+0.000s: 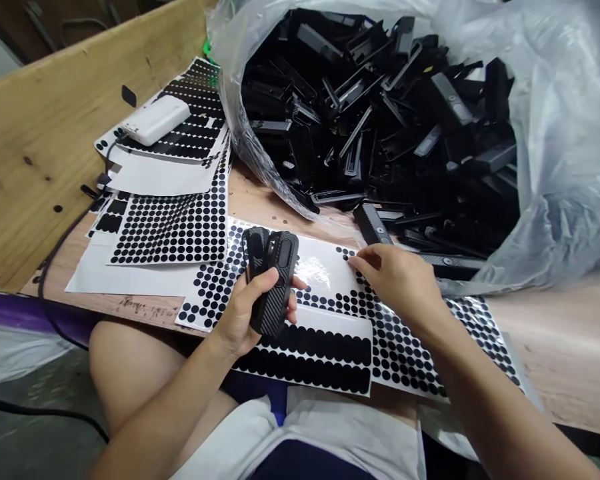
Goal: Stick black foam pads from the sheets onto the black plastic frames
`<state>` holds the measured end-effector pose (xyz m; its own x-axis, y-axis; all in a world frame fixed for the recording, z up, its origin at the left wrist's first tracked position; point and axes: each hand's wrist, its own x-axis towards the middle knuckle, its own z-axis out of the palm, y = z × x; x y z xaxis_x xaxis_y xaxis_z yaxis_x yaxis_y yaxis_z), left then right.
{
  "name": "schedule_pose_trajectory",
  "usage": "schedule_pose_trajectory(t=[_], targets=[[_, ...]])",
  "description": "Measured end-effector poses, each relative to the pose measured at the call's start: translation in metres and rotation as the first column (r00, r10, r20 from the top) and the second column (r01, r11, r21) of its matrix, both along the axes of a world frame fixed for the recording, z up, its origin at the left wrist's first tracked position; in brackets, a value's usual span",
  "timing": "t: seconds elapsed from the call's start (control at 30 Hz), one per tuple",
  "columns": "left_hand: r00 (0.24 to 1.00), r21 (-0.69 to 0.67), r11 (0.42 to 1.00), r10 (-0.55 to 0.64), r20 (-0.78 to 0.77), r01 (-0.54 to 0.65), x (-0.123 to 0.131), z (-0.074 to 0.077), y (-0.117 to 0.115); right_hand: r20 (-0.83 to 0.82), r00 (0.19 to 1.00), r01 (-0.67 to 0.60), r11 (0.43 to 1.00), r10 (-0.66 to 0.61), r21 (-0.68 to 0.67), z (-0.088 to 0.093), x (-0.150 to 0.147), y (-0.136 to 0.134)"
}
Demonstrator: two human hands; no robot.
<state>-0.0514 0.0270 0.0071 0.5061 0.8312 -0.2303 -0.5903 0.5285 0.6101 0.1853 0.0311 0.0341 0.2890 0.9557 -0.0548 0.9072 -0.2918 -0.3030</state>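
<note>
My left hand [243, 303] is wrapped round two black plastic casings [275, 293] with a carbon-fibre pattern, held side by side and upright above the sheets. Its thumb lies across the front of the nearer casing. My right hand [397, 277] has thumb and index finger pinched at a round black sticker [347, 257] on a white sticker sheet [325, 267]. Part of that sheet is bare, while rows of black dots cover the rest. In front of it lies a strip sheet [320, 343] with bigger black discs in rows.
A large clear plastic bag [555, 180] full of black casings [350, 120] stands open at the back. More dotted sheets [175, 227] lie stacked at left, under a white power bank [157, 120] with a black cable [55, 260]. A wooden board [80, 133] borders the table's left side.
</note>
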Motion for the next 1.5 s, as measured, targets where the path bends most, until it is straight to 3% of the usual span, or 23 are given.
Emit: schedule_pose_trajectory(t=[0.07,0.17,0.37,0.43,0.5,0.57,0.63,0.7,0.83,1.07,1.5], targets=[[1.000,-0.022,1.000,-0.020,0.013,0.021,0.000,0.000,0.001,0.093,0.996,-0.015,1.000,0.015,-0.008,-0.008,0.007,0.007],[0.999,-0.037,0.999,-0.017,0.030,0.019,0.000,0.000,0.002,0.084,0.994,-0.067,0.997,0.069,-0.031,-0.011,0.005,0.015],[1.000,-0.034,0.999,-0.002,0.022,0.002,0.002,-0.001,0.002,-0.035,0.994,-0.110,0.991,0.108,-0.070,-0.002,0.014,0.031],[1.000,-0.029,1.000,-0.003,0.014,0.003,0.002,-0.002,0.002,-0.199,0.977,-0.098,0.992,0.080,-0.085,0.002,0.016,0.030],[1.000,-0.029,1.000,-0.008,0.018,0.008,0.003,-0.002,0.001,-0.515,0.857,-0.078,0.994,0.026,-0.079,0.010,0.007,0.023],[1.000,-0.030,0.999,-0.016,0.012,0.016,0.003,-0.002,0.001,-0.799,0.602,-0.090,0.993,-0.002,-0.070,0.018,-0.011,0.011],[1.000,-0.042,0.999,-0.017,-0.003,0.016,0.003,-0.002,0.000,-0.916,0.402,-0.165,0.984,0.008,-0.064,0.025,-0.036,-0.002],[1.000,-0.067,0.998,-0.009,-0.024,0.007,0.003,-0.003,0.000,-0.947,0.319,-0.232,0.972,0.030,-0.047,0.030,-0.058,-0.010],[0.998,-0.111,0.994,-0.016,-0.064,0.009,0.003,-0.006,-0.001,-0.937,0.338,-0.238,0.971,0.088,0.006,0.032,-0.078,-0.014],[0.999,-0.130,0.991,0.032,-0.031,-0.036,0.006,-0.006,0.000,-0.897,0.417,-0.236,0.971,0.144,0.046,0.032,-0.079,-0.014],[1.000,-0.087,0.996,0.009,-0.030,-0.012,0.005,-0.006,0.000,-0.766,0.584,-0.207,0.962,0.269,0.180,0.035,-0.088,-0.019]])
